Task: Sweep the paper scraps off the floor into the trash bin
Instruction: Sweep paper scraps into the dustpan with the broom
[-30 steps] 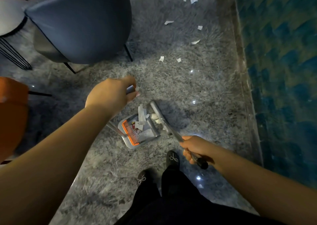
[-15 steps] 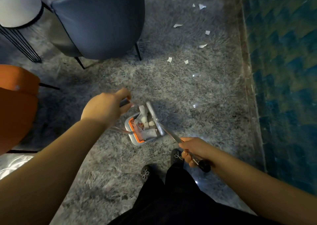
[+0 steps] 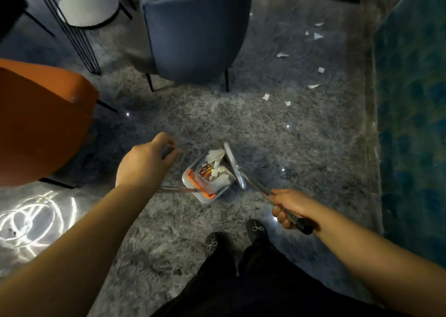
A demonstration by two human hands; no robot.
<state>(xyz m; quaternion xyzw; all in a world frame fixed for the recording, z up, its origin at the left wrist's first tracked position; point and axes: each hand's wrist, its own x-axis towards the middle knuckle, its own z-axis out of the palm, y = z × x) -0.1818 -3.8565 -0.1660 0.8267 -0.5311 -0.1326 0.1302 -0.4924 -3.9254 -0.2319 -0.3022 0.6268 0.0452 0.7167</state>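
Observation:
A grey dustpan with an orange comb edge sits on the grey marbled floor in front of my feet, holding white paper scraps and a red wrapper. My left hand grips the top of the dustpan's long handle. My right hand grips the broom handle, and the grey broom head lies against the pan's right side. Several loose paper scraps lie on the floor farther off at the upper right. No trash bin is in view.
A blue chair stands ahead beyond the dustpan. An orange chair is at the left. A round white side table on thin black legs stands at the upper left. A teal patterned wall borders the right.
The view has pulled back and shifted, so more of the chairs and table shows. The dustpan now sits a little farther right with the broom head still beside it. Both hands keep their grips.

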